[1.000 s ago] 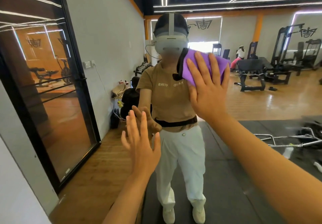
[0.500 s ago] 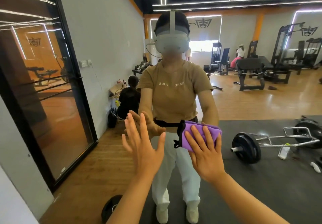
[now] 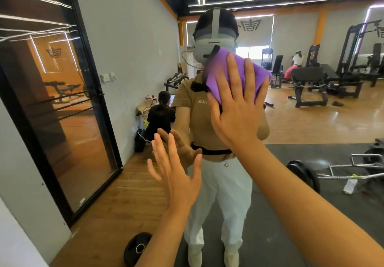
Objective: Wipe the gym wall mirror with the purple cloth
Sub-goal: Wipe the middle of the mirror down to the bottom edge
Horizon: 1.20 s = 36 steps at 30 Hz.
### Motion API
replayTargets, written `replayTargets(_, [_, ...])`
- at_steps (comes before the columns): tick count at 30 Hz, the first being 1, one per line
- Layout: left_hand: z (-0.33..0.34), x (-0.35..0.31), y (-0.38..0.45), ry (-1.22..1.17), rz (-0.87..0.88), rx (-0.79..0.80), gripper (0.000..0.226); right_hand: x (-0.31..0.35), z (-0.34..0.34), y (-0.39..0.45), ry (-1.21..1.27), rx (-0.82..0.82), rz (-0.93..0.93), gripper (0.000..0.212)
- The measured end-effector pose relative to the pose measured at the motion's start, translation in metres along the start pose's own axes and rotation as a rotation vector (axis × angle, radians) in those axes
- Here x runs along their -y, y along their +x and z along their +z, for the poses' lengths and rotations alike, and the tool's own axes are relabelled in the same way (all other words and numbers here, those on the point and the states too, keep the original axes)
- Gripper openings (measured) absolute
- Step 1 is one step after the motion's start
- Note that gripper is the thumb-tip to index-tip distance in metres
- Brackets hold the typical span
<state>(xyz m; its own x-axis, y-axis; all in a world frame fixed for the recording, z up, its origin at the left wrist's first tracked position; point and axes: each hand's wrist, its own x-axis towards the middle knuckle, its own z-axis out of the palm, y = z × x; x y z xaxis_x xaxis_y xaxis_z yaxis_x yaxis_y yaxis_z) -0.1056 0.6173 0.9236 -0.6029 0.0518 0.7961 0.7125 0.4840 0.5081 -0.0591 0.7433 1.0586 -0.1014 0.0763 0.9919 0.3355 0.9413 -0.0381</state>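
Observation:
The wall mirror (image 3: 311,125) fills most of the view and reflects me and the gym behind. My right hand (image 3: 234,109) presses the purple cloth (image 3: 220,75) flat against the glass at head height, fingers spread and straight. The cloth sticks out above and to the right of my fingers. Lower and to the left, my left hand (image 3: 176,175) lies flat on the mirror with fingers spread, meeting its own reflection.
A black-framed glass door (image 3: 62,104) stands in the grey wall at the left. A black weight plate (image 3: 138,248) lies on the wooden floor by the mirror's base. In the reflection are a barbell frame (image 3: 342,173), benches, machines and other people.
My right hand has swept the cloth from waist height back up to head height on the glass. The left hand has stayed flat on the mirror.

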Motion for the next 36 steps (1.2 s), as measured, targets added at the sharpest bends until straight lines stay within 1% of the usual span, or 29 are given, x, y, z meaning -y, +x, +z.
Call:
replayTargets(2, [0.001,-0.007,0.002,0.007,-0.021,-0.001,0.083,-0.002,-0.001,-0.02,-0.001,0.034,-0.018,0.056])
replayTargets(3, [0.002,-0.008,0.002,0.008,-0.024,0.001,0.084,-0.006,-0.002,-0.039,0.0,0.072,-0.06,0.056])
replayTargets(6, [0.004,-0.004,0.001,0.035,-0.006,-0.007,0.085,-0.026,-0.006,-0.111,-0.042,0.213,-0.293,0.058])
replayTargets(8, [0.005,0.0,0.002,0.058,0.006,-0.009,0.084,-0.044,-0.011,-0.142,-0.083,0.291,-0.406,0.058])
replayTargets(11, [0.004,0.003,0.004,0.053,0.019,-0.016,0.08,-0.064,-0.016,-0.134,-0.1,0.36,-0.555,0.055])
replayTargets(13, [0.002,0.003,0.003,0.034,0.012,-0.014,0.08,-0.07,-0.022,-0.106,-0.082,0.367,-0.662,0.053])
replayTargets(14, [0.002,0.0,0.003,0.017,-0.001,-0.009,0.081,-0.071,-0.025,-0.086,-0.072,0.349,-0.68,0.052])
replayTargets(16, [0.003,-0.005,0.002,-0.001,-0.031,0.0,0.081,-0.072,-0.028,-0.036,-0.068,0.263,-0.626,0.053])
replayTargets(19, [0.004,-0.01,0.001,-0.006,-0.053,-0.019,0.081,-0.066,-0.026,0.036,-0.063,0.115,-0.426,0.055])
replayTargets(21, [0.005,-0.012,0.003,-0.01,-0.062,-0.035,0.081,-0.06,-0.024,0.057,-0.043,0.069,-0.289,0.056])
replayTargets(23, [0.007,-0.014,0.003,-0.002,-0.066,-0.048,0.08,-0.056,-0.023,0.048,-0.022,0.046,-0.22,0.055])
replayTargets(25, [0.008,-0.018,0.002,0.003,-0.074,-0.058,0.081,-0.055,-0.025,0.016,-0.009,0.057,-0.222,0.054])
replayTargets(26, [0.009,-0.02,0.001,0.003,-0.078,-0.059,0.08,-0.057,-0.026,-0.009,-0.009,0.094,-0.242,0.054])
replayTargets(29, [0.014,-0.027,-0.004,-0.007,-0.073,-0.07,0.077,-0.074,-0.03,-0.101,-0.052,0.252,-0.352,0.058])
replayTargets(31, [0.019,-0.035,-0.008,0.001,-0.04,-0.08,0.076,-0.09,-0.033,-0.151,-0.093,0.34,-0.425,0.061])
replayTargets(33, [0.021,-0.043,-0.012,0.017,-0.004,-0.082,0.075,-0.102,-0.036,-0.169,-0.115,0.384,-0.457,0.056])
replayTargets(36, [0.024,-0.051,-0.016,0.01,-0.016,-0.078,0.073,-0.105,-0.039,-0.161,-0.103,0.401,-0.475,0.051])
